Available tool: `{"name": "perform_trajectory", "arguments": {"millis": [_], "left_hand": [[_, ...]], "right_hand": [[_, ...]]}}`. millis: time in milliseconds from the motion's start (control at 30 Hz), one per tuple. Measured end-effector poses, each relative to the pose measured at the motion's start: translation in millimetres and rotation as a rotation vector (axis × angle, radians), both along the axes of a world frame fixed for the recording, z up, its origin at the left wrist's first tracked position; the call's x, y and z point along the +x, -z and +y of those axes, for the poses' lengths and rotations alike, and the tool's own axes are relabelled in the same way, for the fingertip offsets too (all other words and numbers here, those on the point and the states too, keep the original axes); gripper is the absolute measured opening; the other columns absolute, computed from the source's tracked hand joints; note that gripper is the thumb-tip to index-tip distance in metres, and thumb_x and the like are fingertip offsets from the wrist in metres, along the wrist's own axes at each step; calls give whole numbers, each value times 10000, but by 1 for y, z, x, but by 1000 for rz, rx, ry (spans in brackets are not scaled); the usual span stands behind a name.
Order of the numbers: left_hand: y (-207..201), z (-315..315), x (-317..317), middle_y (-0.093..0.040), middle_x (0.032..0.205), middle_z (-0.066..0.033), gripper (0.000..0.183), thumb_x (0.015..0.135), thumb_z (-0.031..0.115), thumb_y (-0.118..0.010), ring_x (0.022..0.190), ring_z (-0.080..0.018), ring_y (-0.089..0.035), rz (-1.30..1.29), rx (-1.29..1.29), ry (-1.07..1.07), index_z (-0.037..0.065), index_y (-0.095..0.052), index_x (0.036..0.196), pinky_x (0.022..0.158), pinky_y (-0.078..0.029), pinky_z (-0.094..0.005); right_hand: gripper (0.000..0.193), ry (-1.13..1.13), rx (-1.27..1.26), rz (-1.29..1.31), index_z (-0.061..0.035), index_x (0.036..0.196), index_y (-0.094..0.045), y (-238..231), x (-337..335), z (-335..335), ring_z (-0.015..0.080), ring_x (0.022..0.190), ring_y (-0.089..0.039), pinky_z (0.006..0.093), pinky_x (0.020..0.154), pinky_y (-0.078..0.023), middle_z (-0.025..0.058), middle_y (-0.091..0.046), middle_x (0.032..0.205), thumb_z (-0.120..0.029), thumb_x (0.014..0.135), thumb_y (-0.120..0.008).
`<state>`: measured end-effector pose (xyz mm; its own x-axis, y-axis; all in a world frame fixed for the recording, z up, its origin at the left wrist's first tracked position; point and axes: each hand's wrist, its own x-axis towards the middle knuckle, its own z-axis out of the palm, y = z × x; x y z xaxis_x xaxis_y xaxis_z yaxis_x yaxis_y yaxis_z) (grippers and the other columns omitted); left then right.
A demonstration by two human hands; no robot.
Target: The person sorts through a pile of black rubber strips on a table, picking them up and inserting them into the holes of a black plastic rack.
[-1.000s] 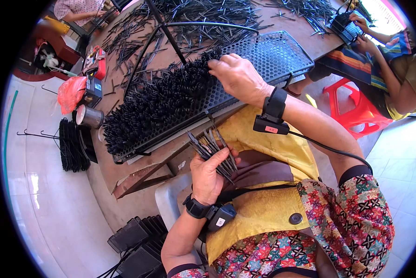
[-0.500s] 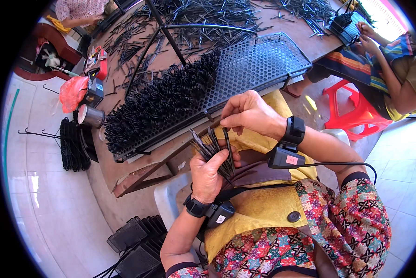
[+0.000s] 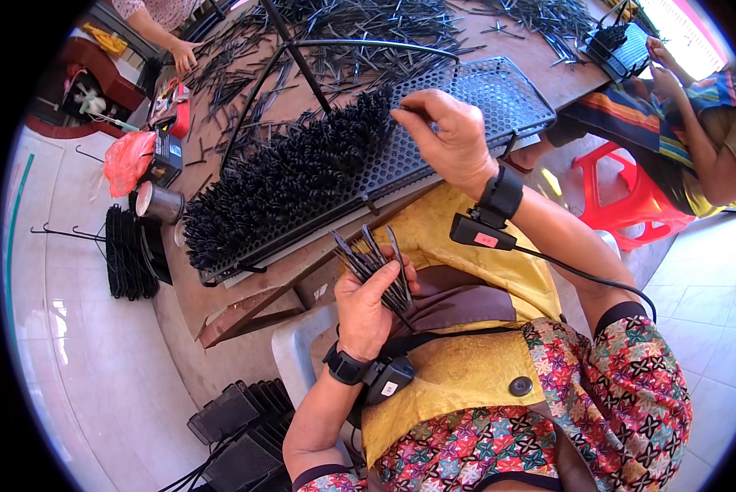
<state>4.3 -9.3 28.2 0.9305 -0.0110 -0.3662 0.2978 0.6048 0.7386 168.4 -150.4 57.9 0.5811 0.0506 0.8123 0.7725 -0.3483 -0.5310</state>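
My left hand [image 3: 366, 316] is closed round a bundle of thin black strips [image 3: 372, 266], held low over my lap with their tips fanned upward. My right hand [image 3: 450, 135] is raised over a perforated black tray [image 3: 483, 90], thumb and forefinger pinched together. Its fingertips are at the edge of a dense block of upright black strips [image 3: 286, 172], which fills the tray's left part. Whatever sits in that pinch is lost against the dark strips. Holes show bare in the tray's right part.
Loose black strips [image 3: 368, 25] lie heaped across the brown table [image 3: 540, 41]. A black metal frame [image 3: 302, 78] rises behind the tray. A metal can [image 3: 160, 203] stands at the left. Another person's hand [image 3: 185, 56] rests at the far left; someone else works at the right.
My right hand has gone from the bundle up and away to the tray. My left hand has stayed about in place with its strips. The far-left person's hand has reached onto the table.
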Motion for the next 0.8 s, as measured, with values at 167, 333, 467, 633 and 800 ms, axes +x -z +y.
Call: {"name": "perform_trajectory", "arguments": {"millis": [167, 333, 467, 633, 800], "left_hand": [[0, 0, 0, -612, 890, -134, 172, 839, 11, -576, 758, -212, -616, 29, -8, -5, -15, -549, 1007, 629, -543, -324], [3, 1, 0, -615, 888, -127, 178, 833, 11, -586, 752, -211, -621, 71, -10, -10, -15, -552, 1006, 625, -546, -324], [1, 2, 0, -616, 886, -124, 177, 828, 15, -589, 759, -218, -620, 68, -20, -8, -5, -555, 1001, 628, -546, -327], [4, 1, 2, -612, 892, -120, 179, 831, 21, -586, 769, -217, -617, 26, -24, 39, -2, -552, 1005, 641, -544, -330], [4, -3, 1, -600, 888, -96, 215, 840, 35, -581, 783, -188, -608, 62, -46, -1, -20, -544, 1044, 658, -553, -339]], "right_hand": [[129, -61, -174, -221, -6, 794, -524, 12, 9, 14, 299, 670, -560, 372, 588, -471, 116, -551, 713, -6, 708, -620], [89, -29, -725, -123, -28, 793, -528, 12, 0, 15, 302, 645, -567, 384, 550, -467, 123, -556, 689, -79, 722, -543], [169, -120, -645, 117, 2, 837, -552, 15, -22, 11, 306, 616, -589, 378, 534, -462, 138, -576, 654, -142, 773, -612], [255, -573, -295, 907, 43, 913, -606, 14, -63, -1, 103, 561, -564, 273, 512, -447, 82, -618, 648, -156, 773, -683], [160, -286, -47, 721, 26, 883, -605, 5, -48, -11, 84, 582, -590, 246, 488, -465, 90, -638, 687, -55, 764, -675]]}}
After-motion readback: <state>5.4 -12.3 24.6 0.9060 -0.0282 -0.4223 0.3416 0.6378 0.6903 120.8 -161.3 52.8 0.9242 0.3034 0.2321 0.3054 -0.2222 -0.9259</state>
